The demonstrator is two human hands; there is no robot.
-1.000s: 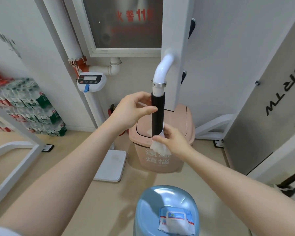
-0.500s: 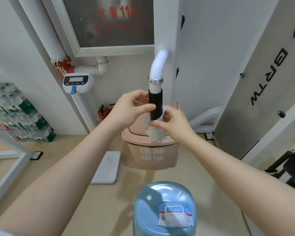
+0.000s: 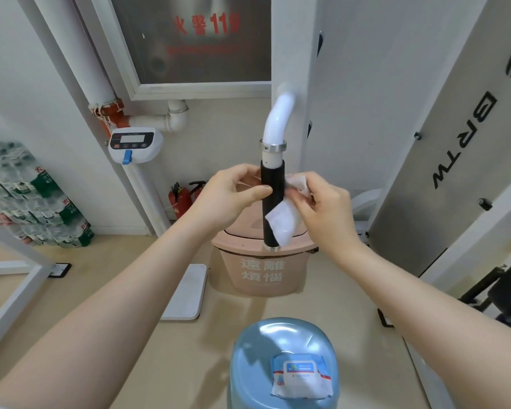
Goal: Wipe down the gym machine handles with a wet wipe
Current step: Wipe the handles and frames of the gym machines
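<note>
here left hand (image 3: 229,196) pinches black handle (image 3: 272,202); right hand (image 3: 322,208) pinches wet wipe (image 3: 282,222) against its right edge.

Beige floor (image 3: 71,278), white walls (image 3: 381,69), pink bin (image 3: 263,276).

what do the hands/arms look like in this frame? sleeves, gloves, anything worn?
Both hands, left hand and right hand, are bare: no gloves, and no rings visible. Both forearms are bare from wrist to the bottom of the frame, no watch or band on either wrist. A sliver of white at the bottom left corner may be a sleeve edge, too little shows to tell. No markings or tattoos visible.
</note>
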